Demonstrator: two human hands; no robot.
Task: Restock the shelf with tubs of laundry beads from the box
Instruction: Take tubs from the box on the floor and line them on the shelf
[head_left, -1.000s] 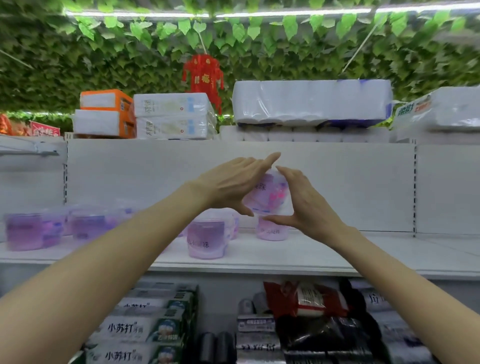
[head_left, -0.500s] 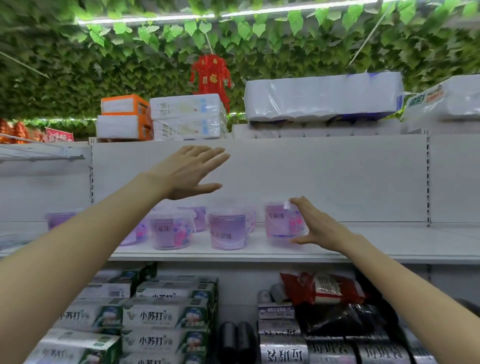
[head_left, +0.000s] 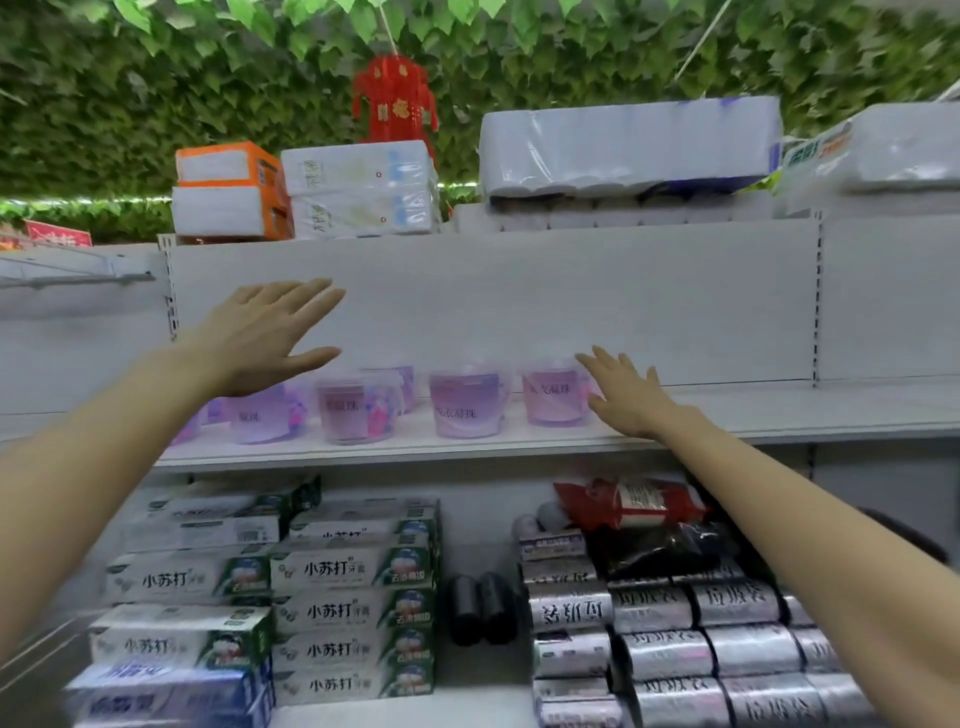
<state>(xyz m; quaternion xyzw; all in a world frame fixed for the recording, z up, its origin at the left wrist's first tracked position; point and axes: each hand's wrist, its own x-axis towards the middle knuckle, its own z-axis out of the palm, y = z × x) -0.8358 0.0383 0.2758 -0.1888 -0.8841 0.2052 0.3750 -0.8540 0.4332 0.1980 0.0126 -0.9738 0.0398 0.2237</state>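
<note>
**A:** Entry one, the hands?

**B:** Left hand (head_left: 260, 332): fingers straight and spread, raised over the left-side tubs, holding nothing. Right hand (head_left: 623, 397): flat with fingers fanned, just beside the end tub (head_left: 550, 400). Whether it touched could not be told.

**A:** Stock position?

**B:** Tubs (head_left: 465, 405): at least four stood upright along the front of the shelf (head_left: 779, 415). More sat behind, too blurred to count. The right stretch of the shelf was bare. Box: not in view, contents unknown. Judgement: the task was partway done. The end tub was set down and neither hand carried anything, so a trip back to the box seemed due next.

**A:** Materials, front to back?

**B:**
- **Lower level, cartons** (head_left: 332, 571): glossy card, rectangular, stacked flat.
- **Black rolls** (head_left: 480, 608): two matt cylinders.
- **Silver rolls** (head_left: 727, 603): cylinders in a foil-like wrap.
- **Red bag** (head_left: 634, 504): crinkled film.
- **Tubs:** translucent plastic, round and slightly tapered, with pale lids and purple labels. They looked light and smooth-sided.
- **Shelf:** white painted metal, matt and even. The back panel (head_left: 519, 291) was the same, between slotted uprights.
- **Top, packs** (head_left: 623, 145): soft white paper goods under clear film, plus one orange-wrapped pack (head_left: 228, 187).
- **Beyond:** a red lantern (head_left: 395, 98) with tassels, and green leaves (head_left: 156, 78) covering the ceiling, probably artificial.
</note>
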